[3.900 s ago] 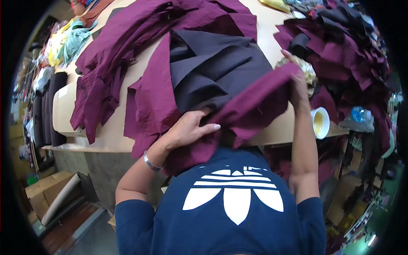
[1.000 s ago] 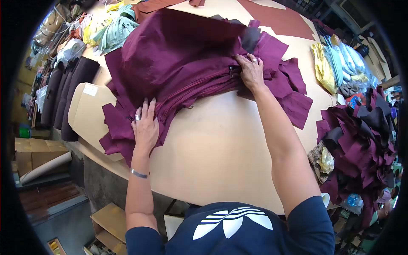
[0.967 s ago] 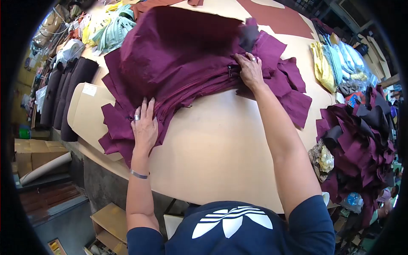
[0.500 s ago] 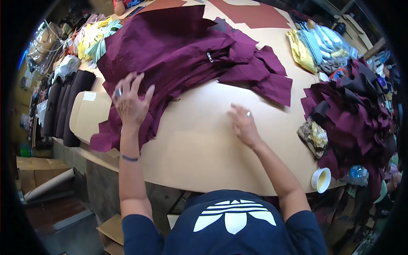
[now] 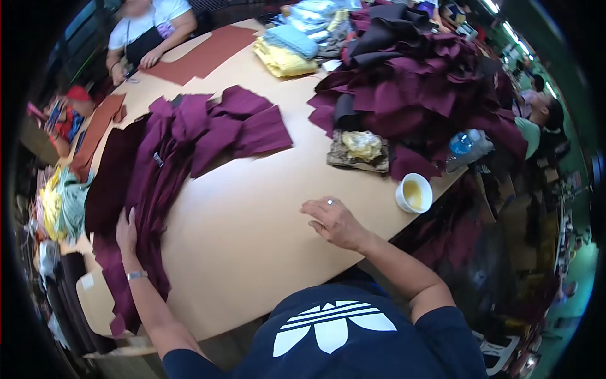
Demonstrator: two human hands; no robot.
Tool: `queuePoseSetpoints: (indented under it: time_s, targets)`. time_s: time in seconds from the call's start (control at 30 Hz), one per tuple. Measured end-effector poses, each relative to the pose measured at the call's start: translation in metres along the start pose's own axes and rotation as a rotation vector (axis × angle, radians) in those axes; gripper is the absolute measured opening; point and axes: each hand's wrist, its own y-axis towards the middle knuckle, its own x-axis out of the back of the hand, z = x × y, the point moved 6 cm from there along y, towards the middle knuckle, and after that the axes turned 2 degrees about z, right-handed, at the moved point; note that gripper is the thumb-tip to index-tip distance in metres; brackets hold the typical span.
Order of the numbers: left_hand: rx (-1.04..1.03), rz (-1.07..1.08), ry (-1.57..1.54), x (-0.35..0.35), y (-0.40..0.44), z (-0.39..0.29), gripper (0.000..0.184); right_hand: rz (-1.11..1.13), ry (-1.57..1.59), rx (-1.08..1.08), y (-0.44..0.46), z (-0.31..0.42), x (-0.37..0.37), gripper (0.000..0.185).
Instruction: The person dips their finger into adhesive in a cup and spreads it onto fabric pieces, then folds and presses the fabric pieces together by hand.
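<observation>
A long, rumpled heap of maroon fabric (image 5: pixel 148 170) lies on the left half of the tan tabletop (image 5: pixel 233 234), with loose panels spreading toward the middle and a small pale tag on top. My left hand (image 5: pixel 126 235) rests on the near part of this heap, fingers stretched out along the cloth and not gripping it. Over bare tabletop hovers my right hand (image 5: pixel 334 222), a ring on one finger. Its fingers are loosely bent and apart, with nothing in them. Nearest to it on the right is a white bowl (image 5: pixel 415 193) with yellowish liquid.
A large maroon and dark fabric pile (image 5: pixel 410 88) covers the right side, beside a plastic bottle (image 5: pixel 464 144) and a plastic-wrapped bundle (image 5: pixel 363 146). Folded yellow cloth (image 5: pixel 281 62) lies at the back. Across the table, a person (image 5: pixel 151 31) touches rust-brown sheets (image 5: pixel 208 54).
The view has swung to the right, bringing the fabric pile and a person across the table into sight. My left hand has come down from spread fingers to lie along the maroon fabric.
</observation>
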Motion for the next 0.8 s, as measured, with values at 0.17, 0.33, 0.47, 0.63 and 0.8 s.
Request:
queuePoseSetpoints:
  time_s: [0.17,0.33,0.47,0.63,0.8]
  targets:
    - [-0.387,-0.574,0.226,0.001,-0.073,-0.099,0.045,-0.004,-0.132,0.023,0.025,-0.059,0.074,0.012]
    - [-0.454,-0.07,-0.041,-0.101,-0.194,-0.221,0.05,-0.161,-0.343,0.218,0.089,-0.124,0.18,0.026]
    - [-0.394,0.049,0.093,-0.12,-0.255,-0.295,0.048,-0.374,-0.439,0.021,0.134,-0.19,0.29,0.016]
    - [-0.292,-0.026,-0.03,-0.116,-0.247,-0.291,0.044,-0.284,-0.997,-0.334,0.162,-0.295,0.384,0.032]
    - [-0.28,-0.053,-0.017,-0.114,-0.248,-0.294,0.042,0.02,-1.326,-0.678,0.158,-0.39,0.406,0.031]
